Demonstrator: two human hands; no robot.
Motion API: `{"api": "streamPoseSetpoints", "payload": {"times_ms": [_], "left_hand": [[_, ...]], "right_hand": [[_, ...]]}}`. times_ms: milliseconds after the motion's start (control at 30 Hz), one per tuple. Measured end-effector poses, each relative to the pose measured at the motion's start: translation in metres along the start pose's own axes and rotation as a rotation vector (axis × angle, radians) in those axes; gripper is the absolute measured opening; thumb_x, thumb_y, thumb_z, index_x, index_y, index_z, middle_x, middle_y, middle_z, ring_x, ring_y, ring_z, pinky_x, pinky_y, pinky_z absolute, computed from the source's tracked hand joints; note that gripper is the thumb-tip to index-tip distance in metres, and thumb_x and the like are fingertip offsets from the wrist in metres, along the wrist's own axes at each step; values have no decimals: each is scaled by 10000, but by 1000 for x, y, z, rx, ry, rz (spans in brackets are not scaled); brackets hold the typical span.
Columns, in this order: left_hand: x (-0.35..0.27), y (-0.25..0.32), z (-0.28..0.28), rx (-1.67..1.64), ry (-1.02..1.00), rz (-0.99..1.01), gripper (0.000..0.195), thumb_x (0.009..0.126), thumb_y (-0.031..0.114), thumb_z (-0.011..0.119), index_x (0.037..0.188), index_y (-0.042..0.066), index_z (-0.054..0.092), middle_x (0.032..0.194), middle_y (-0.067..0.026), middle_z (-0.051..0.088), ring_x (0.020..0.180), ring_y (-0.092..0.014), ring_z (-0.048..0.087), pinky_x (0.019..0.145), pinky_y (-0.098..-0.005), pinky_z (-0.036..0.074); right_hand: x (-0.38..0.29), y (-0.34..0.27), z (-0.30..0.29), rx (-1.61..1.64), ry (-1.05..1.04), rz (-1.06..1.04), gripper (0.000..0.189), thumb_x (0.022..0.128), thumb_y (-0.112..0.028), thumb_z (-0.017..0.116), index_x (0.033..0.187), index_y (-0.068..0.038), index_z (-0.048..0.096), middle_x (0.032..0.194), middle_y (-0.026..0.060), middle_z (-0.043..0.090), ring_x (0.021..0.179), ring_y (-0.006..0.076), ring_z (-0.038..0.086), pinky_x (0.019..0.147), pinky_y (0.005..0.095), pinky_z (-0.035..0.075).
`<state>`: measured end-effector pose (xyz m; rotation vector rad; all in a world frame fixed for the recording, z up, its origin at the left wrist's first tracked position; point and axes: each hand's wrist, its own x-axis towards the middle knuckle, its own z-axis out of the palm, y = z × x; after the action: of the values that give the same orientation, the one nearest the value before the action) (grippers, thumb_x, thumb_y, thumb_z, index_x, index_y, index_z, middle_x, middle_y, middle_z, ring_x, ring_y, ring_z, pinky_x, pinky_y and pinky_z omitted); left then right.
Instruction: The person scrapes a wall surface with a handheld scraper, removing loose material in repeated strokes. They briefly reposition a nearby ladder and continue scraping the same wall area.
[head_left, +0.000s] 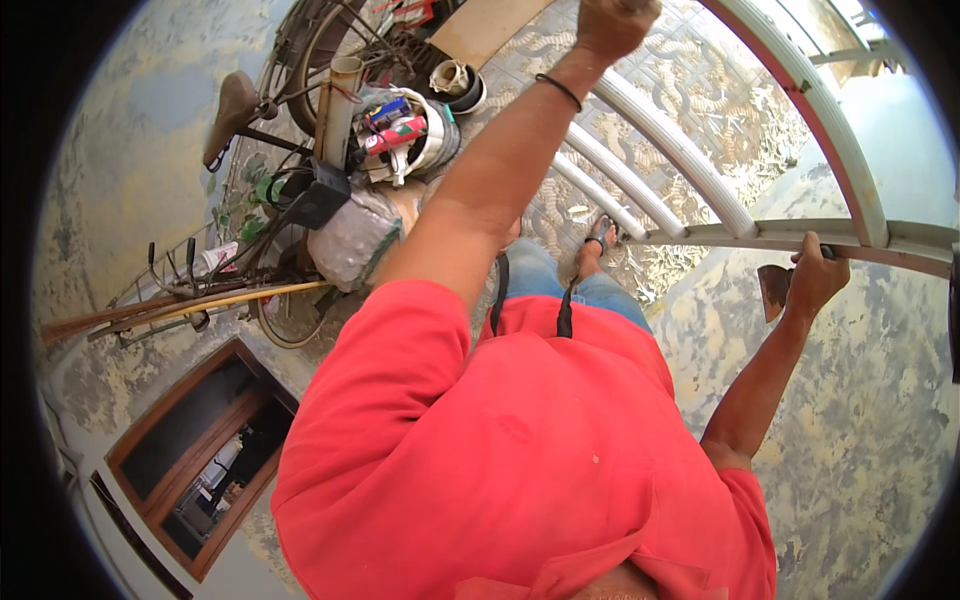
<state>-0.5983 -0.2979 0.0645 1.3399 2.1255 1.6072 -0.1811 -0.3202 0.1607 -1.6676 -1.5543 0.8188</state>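
My right hand (821, 271) is closed around a scraper (774, 291); the dark end of its handle shows above my fist. That fist rests against the side rail (802, 238) of a metal ladder, whose ribbed rungs (667, 146) run toward the upper left. At the top edge of the picture my left hand (616, 26) is curled near the ladder. What its fingers close on is hidden. Beyond the right rail stands a wall (840, 390) with patchy, flaking paint. One sandalled foot (600, 234) shows beside the lower rungs.
Pale scrapings (757, 142) litter the patterned tile floor (540, 52). To the left are a bicycle with a brown saddle (232, 112), a bucket (435, 135) holding tubes and a spray bottle, a plastic-wrapped bundle (349, 240), long wooden handles (225, 298) and a wood-framed window (247, 397).
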Motion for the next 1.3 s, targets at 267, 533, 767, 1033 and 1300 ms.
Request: {"api": "streamPoseSetpoints", "payload": {"times_ms": [267,533,767,1033,1300], "left_hand": [[-7,-18,4,-46,52,156,286,829,276,794,857,20,669,726,-226,718,671,-430,729,695,-499,613],[-15,14,-28,-224,-176,-4,198,800,153,738,909,35,622,788,-233,699,766,-465,698,705,-515,556],[-19,15,-60,-283,-293,-37,145,869,117,710,948,1,674,776,-179,681,688,-287,667,678,-421,525],[34,-21,-110,-396,-267,-20,181,927,108,720,816,-33,692,678,-79,712,601,-178,707,591,-337,574],[76,-27,-120,-321,-235,27,208,932,153,716,826,-27,712,659,-88,725,603,-191,733,589,-351,575]], "right_hand": [[-3,15,20,70,114,12,231,873,-26,680,1073,88,698,842,109,716,578,164,615,520,315,493],[-22,20,14,39,263,75,233,836,-23,693,1040,86,719,779,83,706,552,156,641,482,328,500],[-63,-5,21,47,295,191,247,794,-10,684,1023,61,748,808,130,756,612,195,704,554,342,554],[-67,-54,88,-58,345,76,227,782,-57,712,999,6,730,806,184,750,747,326,754,752,404,582],[-56,-77,105,-14,299,18,236,783,-57,717,1008,11,741,853,188,775,802,339,774,768,409,586]]}}
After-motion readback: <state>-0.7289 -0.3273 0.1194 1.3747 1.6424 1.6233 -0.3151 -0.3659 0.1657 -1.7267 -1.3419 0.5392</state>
